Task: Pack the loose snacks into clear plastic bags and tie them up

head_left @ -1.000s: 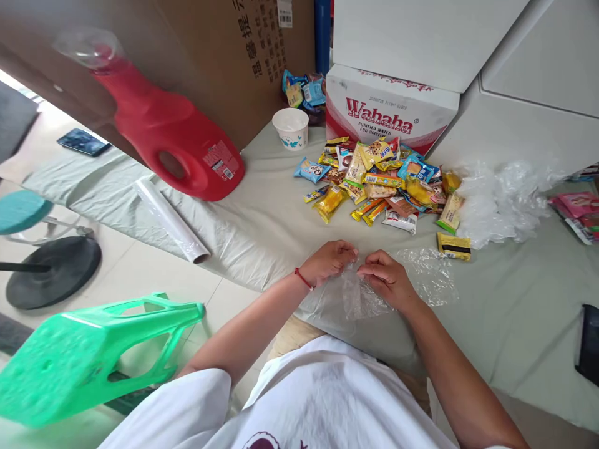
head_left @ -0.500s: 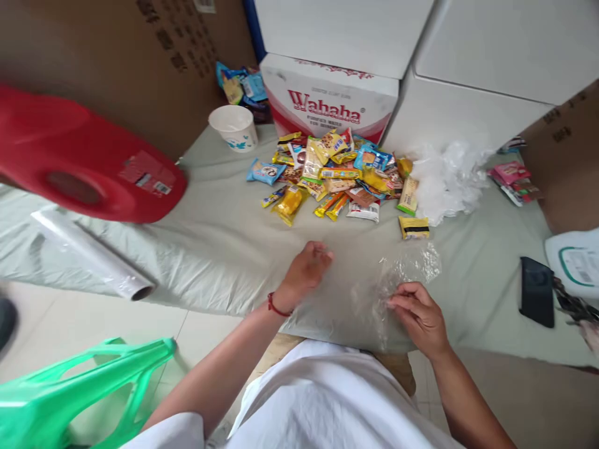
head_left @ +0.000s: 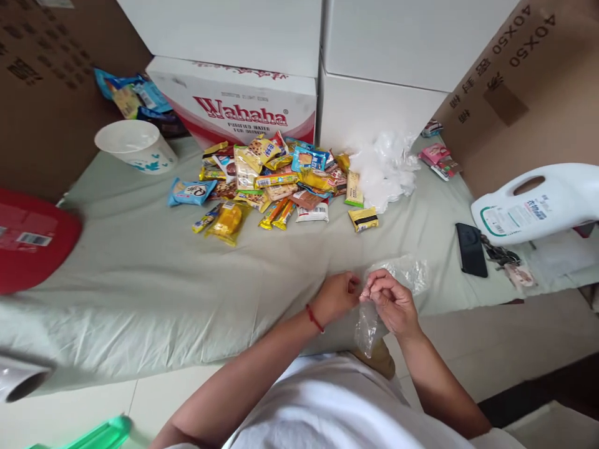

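Left hand: seen lower centre of the frame, a red string at the wrist; fingers pinched on the top edge of a small clear plastic bag.
Right hand: just beside the left, fingertips almost touching it; the same bag edge is gripped.
Clear plastic bag: held between both hands at the near edge of the surface; its body hangs down below them, crumpled.
Surface: covered by a pale green cloth.
Snack pile: small bright wrapped packets heaped at upper centre, well apart from the hands.
Loose plastic: a crumpled clear heap just right of the pile.
White paper cup: set at upper left.
Black phone: laid flat at right, near a white plastic jug lying on its side.
Red plastic jug: cut off by the left edge.
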A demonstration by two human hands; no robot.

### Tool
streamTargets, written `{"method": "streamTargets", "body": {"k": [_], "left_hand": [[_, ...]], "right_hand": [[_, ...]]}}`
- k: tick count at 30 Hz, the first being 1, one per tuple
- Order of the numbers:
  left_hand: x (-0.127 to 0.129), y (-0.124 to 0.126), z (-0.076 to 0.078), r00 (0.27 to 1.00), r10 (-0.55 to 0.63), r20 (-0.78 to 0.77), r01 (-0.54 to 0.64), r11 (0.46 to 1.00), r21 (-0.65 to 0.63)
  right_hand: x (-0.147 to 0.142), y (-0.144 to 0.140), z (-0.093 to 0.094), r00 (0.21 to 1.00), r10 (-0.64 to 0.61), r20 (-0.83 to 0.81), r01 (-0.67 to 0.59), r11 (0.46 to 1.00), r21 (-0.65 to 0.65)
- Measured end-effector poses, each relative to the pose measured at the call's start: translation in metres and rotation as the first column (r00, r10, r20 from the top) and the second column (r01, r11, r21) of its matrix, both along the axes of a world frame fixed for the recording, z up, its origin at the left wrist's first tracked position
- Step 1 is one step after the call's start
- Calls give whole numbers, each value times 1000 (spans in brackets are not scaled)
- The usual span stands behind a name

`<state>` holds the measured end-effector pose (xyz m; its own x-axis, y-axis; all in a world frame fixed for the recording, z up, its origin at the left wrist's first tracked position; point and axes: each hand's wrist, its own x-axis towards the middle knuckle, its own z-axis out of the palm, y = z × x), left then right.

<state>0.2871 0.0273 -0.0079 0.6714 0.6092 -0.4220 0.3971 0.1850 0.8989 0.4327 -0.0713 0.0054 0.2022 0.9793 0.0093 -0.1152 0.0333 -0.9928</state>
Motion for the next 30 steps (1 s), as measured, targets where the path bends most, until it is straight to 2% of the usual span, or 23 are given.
{"method": "streamTargets", "body": {"k": [3,5,7,9,11,13,16,18,20,23,26,28,30], "left_hand": [[3,-6,9,996,90,-20,-84,977,194],[2,-7,17,992,124,19,-125,971,202],[-2,-7,24,982,149,115,-158,984,78],[-12,-4,30,940,258,224,-232,963,-137],[-28,2,35,855,452,255,-358,869,-341],[-50,11,38,766,604,220,-481,766,-427],[-86,21,38,643,747,167,-668,654,-355],[-106,23,36,563,811,159,-772,584,-250],[-116,20,32,525,837,152,-825,545,-152],[-115,11,30,561,818,126,-820,570,-52],[-105,1,33,618,775,130,-781,625,-13],[-104,-6,34,658,740,137,-744,668,-36],[-114,-12,31,677,723,136,-725,687,-41]], "right_hand": [[-4,9,0,989,-26,-143,28,999,14],[-6,15,0,980,-22,-196,29,999,36],[-8,20,1,973,9,-232,5,998,57],[-9,24,1,960,37,-279,-16,997,76],[-9,26,1,950,51,-307,-23,995,96],[-5,26,-1,961,59,-271,-36,995,90],[8,19,-4,981,135,-138,-135,991,13],[20,15,-3,962,270,-26,-271,961,-57],[27,14,3,922,375,100,-363,924,-124],[20,26,16,842,407,354,-359,913,-194],[-7,54,23,750,362,553,-296,932,-209],[-25,75,19,794,313,521,-245,949,-196],[-37,93,13,884,272,380,-204,956,-211]]}}
